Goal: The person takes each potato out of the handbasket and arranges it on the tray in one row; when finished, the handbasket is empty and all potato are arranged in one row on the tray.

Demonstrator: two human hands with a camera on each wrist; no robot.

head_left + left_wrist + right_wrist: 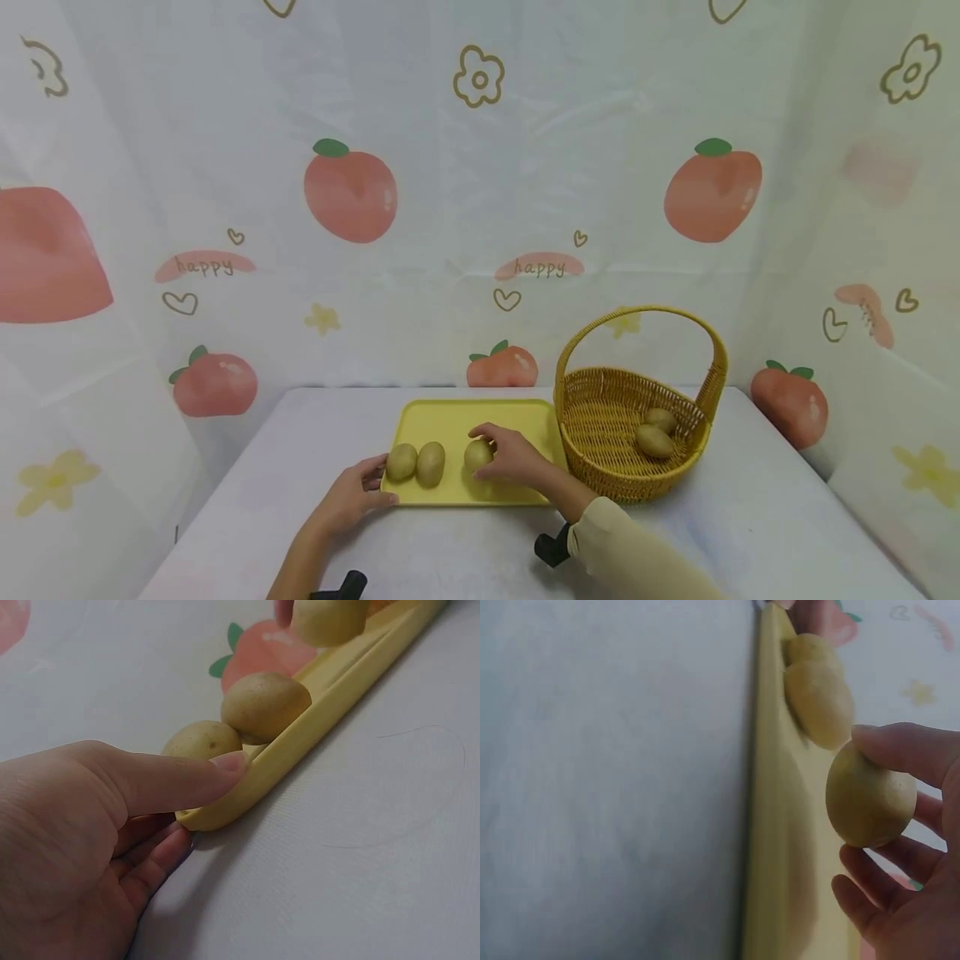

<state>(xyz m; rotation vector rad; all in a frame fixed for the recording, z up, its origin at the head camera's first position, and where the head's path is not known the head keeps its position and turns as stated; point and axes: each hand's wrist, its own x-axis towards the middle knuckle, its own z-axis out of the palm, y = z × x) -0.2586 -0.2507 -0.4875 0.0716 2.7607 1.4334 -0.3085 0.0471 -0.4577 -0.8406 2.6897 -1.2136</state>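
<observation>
Between thumb and fingers, my right hand (512, 456) holds a potato (870, 796) above the yellow tray (510, 410); the right wrist view shows space beneath it. My left hand (354, 493) grips the tray's near left corner, thumb over the rim and fingers against the outer side, as the left wrist view (82, 817) shows. Two potatoes lie side by side at the tray's left end: one (402, 462) close to the left fingers, another (431, 464) just right of it. Part of the leftmost potato is hidden behind the left thumb in the left wrist view.
A woven basket (622, 487) with a tall arched handle stands at the tray's right end, near my right forearm. Inside, against its right side, lie two potatoes (655, 441). A white cloth (450, 550) covers the table, and a fruit-printed curtain (427, 317) hangs behind.
</observation>
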